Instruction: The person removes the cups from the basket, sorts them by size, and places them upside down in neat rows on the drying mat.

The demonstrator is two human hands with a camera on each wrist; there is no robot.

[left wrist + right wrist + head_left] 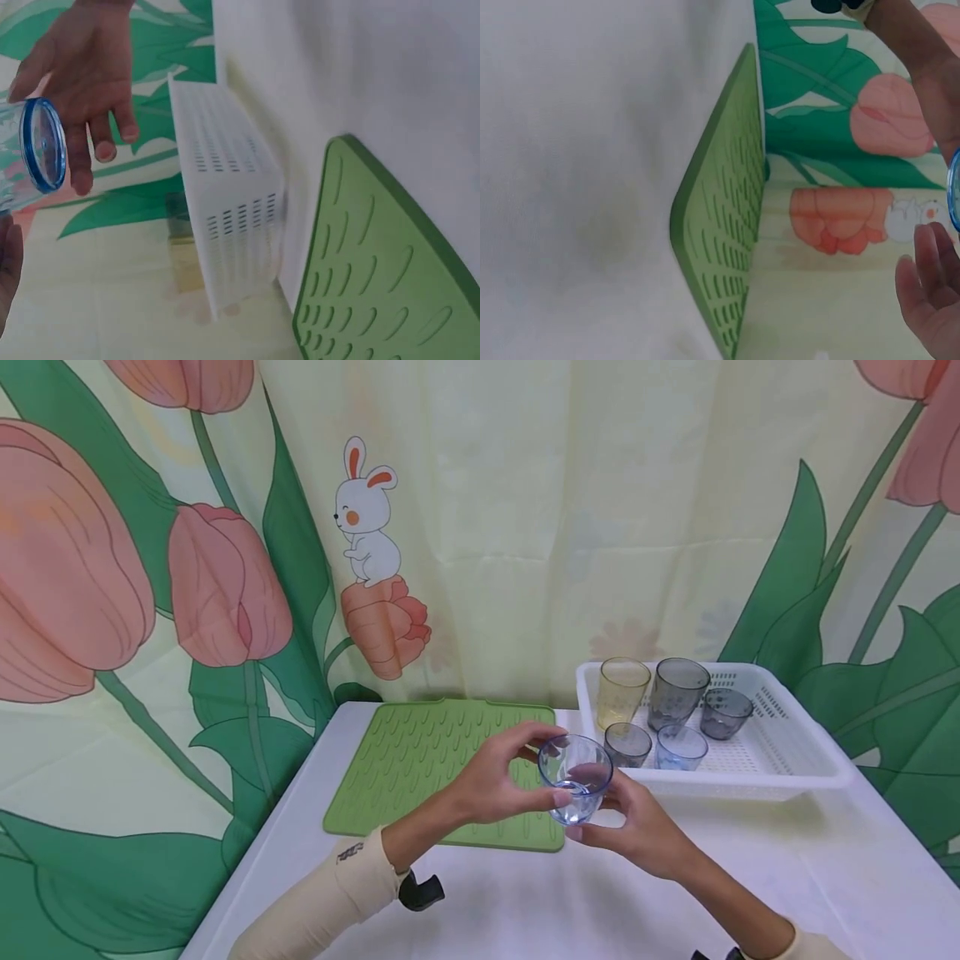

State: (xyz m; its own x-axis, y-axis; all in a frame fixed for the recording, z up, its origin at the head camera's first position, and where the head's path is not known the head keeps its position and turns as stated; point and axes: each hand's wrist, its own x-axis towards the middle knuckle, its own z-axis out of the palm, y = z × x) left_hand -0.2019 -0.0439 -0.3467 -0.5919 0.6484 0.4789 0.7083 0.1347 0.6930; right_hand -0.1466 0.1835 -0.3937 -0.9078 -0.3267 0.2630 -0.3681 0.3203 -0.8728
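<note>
A clear, blue-rimmed glass cup (581,768) is held in the air beside the right edge of the green, rectangular, ridged mat (420,768), with its mouth turned upward. It is pinched by the left hand (487,783), the thumb being laid on the near wall and the fingers set behind, close to the rim. The right hand (651,831) is placed at the cup's other side, its fingers loosely spread and its thumb below the base; whether the glass is touched by it cannot be told.

A slip is judged the chief risk. The weight seems to be borne mostly by the left hand's pinch, and little grip is likely to be offered by smooth glass; if that pinch were eased before the right fingers were closed, the cup could be dropped onto the white, cloth-covered table (750,877) or against the mat's edge.

A knock is also possible. To the right of the mat, a tall yellow tumbler (622,693), a tall grey tumbler (678,693) and three short cups (681,750), all see-through, are contained in a white, perforated plastic basket (750,781). Those nearest the mat could be struck if the held cup were swung low to the right. If set across the mat's edge, it might be tilted and toppled.
</note>
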